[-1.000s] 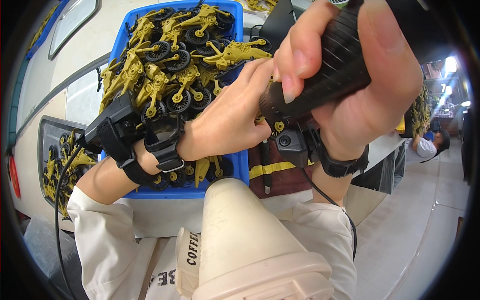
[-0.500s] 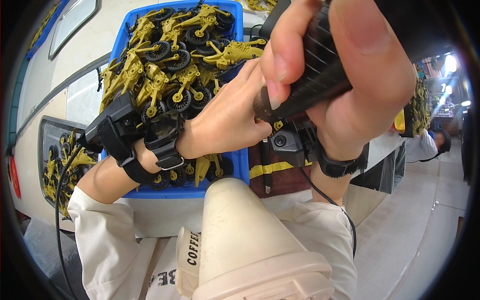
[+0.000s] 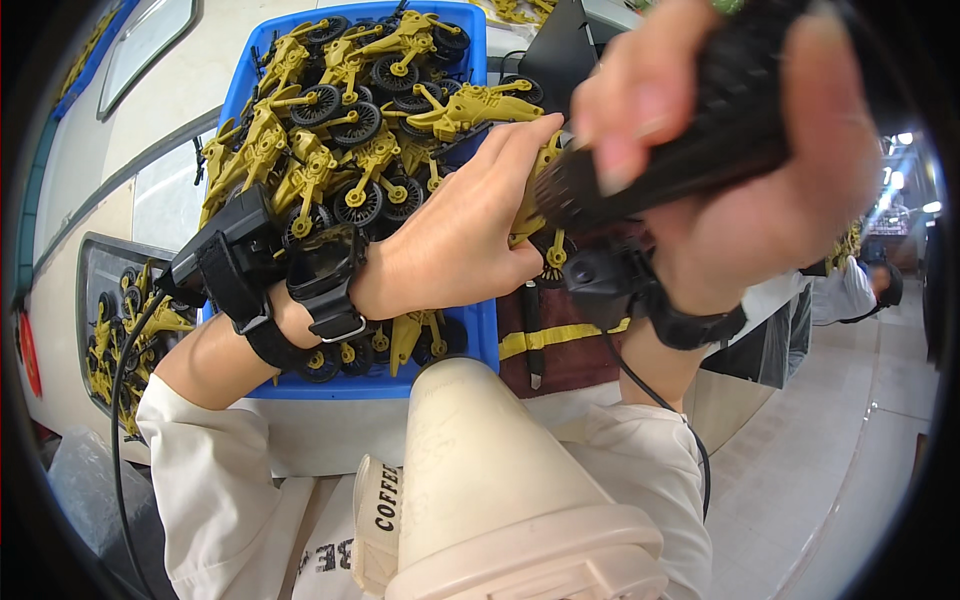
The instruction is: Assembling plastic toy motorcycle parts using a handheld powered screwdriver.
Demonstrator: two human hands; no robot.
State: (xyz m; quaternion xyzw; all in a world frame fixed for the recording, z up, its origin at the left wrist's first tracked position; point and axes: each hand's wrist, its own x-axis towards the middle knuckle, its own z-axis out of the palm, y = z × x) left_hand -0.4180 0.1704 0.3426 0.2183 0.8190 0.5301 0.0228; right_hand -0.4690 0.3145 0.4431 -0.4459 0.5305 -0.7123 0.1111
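My left hand [image 3: 455, 235] closes round a yellow toy motorcycle [image 3: 533, 205] at the right side of a blue crate [image 3: 238, 75]; a black spoked wheel shows below it. My right hand [image 3: 730, 225], blurred, wraps round a thick black ribbed tool that looks like an electric screwdriver [image 3: 690, 125]. Its lower end is right over the toy in my left hand; any bit is hidden from view. In the crate lies a heap of similar yellow toy motorcycles [image 3: 370, 150] with black wheels.
At the left, a grey tray [image 3: 92, 250] holds more yellow toys. A cream cup-shaped object [image 3: 480, 450] juts up before my body. Dark red cloth with a yellow stripe [image 3: 565, 338] lies right of the crate. Cables run from my wrist devices. Another person [image 3: 845, 292] is far right.
My right hand and the electric screwdriver have shifted right, uncovering more of the toy motorcycle. My left hand has stayed in nearly the same place, its fingers now more visible.
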